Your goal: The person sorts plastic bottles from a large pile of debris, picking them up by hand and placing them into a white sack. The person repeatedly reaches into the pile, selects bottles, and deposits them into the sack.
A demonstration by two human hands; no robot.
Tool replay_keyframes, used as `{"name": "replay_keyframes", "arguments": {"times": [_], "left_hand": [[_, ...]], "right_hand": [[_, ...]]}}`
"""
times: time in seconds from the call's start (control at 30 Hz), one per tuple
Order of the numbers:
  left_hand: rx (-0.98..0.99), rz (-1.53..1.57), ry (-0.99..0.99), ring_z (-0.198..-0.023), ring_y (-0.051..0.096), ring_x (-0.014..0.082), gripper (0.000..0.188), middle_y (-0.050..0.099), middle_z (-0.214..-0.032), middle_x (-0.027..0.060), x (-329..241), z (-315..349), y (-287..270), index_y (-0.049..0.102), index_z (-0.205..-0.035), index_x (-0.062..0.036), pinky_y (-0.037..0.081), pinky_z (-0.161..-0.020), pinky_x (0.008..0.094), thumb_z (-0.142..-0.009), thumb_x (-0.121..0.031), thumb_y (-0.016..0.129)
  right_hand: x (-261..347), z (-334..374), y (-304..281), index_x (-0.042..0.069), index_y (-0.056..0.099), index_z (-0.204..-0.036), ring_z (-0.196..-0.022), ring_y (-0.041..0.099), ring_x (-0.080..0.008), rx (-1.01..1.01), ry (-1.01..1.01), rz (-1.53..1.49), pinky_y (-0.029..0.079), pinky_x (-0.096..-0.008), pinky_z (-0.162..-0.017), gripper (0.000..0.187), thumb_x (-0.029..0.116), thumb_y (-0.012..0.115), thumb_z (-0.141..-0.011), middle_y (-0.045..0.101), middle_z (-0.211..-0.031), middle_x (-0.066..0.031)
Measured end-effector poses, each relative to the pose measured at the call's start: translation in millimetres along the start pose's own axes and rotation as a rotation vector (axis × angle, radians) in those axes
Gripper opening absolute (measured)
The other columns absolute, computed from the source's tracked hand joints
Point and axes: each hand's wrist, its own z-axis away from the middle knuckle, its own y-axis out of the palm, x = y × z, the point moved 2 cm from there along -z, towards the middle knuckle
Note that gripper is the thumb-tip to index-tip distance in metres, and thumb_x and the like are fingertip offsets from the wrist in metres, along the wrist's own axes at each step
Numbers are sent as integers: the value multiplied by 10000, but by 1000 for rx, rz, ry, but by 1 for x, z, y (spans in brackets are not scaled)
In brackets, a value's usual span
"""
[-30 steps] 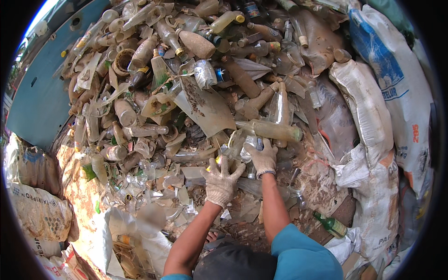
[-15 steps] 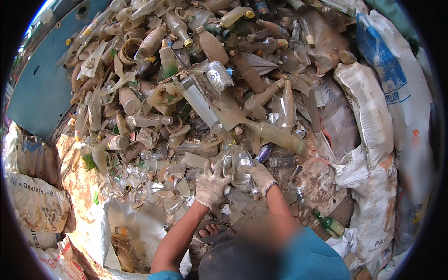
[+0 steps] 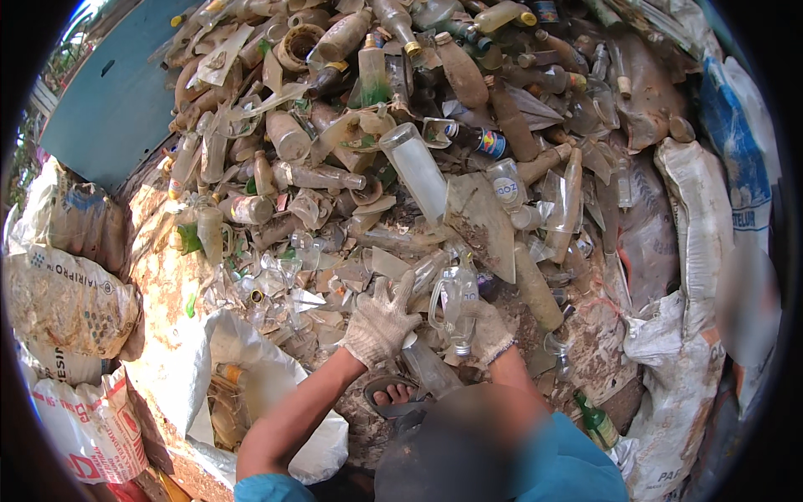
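Both my hands wear pale knitted gloves and reach into a heap of discarded glass. My left hand (image 3: 382, 324) has its fingers apart, over clear shards and beside a glass mug. In my right hand (image 3: 492, 329) is a clear glass bottle (image 3: 462, 314), its capped end pointing toward me; the hand covers part of it. The handle of the clear mug (image 3: 437, 303) shows between the hands, close against the bottle. Another clear bottle (image 3: 431, 368) lies just below them. Beyond the hands rests a flat, dirty glass pane (image 3: 481, 222), next to a rectangular clear glass container (image 3: 414, 171).
Dusty bottles and broken glass rise in a pile ahead. An open white sack (image 3: 314, 427) holding bottles stands at the lower left. Filled sacks (image 3: 71, 293) line the left, and more white sacks (image 3: 673, 376) the right. A green bottle (image 3: 594, 418) lies near my right arm.
The whole view has shifted. The flat pane, a labelled drinking glass and a long bottle have slid down and right. The bottle at my right hand shows more plainly, capped end toward me.
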Motion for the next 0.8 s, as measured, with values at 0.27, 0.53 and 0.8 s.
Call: {"name": "replay_keyframes", "arguments": {"times": [0.27, 0.53, 0.8], "left_hand": [[23, -24, -305, -1240, 511, 494, 541, 375, -1547, 230, 33, 142, -53, 684, -1307, -221, 528, -900, 593, -773, -287, 740], [285, 81, -858, -1283, 494, 517, 698, 350, -1555, 301, 19, 299, -43, 579, -1432, -162, 517, -1013, 548, -775, -318, 758], [462, 80, -1569, -1261, 590, 360, 817, 607, -1396, 175, 73, 452, -149, 658, -1335, -127, 454, -1099, 418, -613, -444, 873]], "right_hand": [[-65, 1, 132, -31, 520, -1381, -1020, 715, -264, 399, 122, 152, 622, -402, -859, 689, 168, 799, -784, 680, -1191, -146], [-208, -22, 226, 53, 548, -1337, -953, 721, -283, 439, 695, 446, 627, -482, -795, 442, 156, 662, -923, 695, -1105, -125], [-364, -49, 304, 36, 531, -1372, -1107, 673, -365, 843, 426, 1161, 557, -475, -967, 657, 407, 740, -872, 687, -1197, -177]]}}
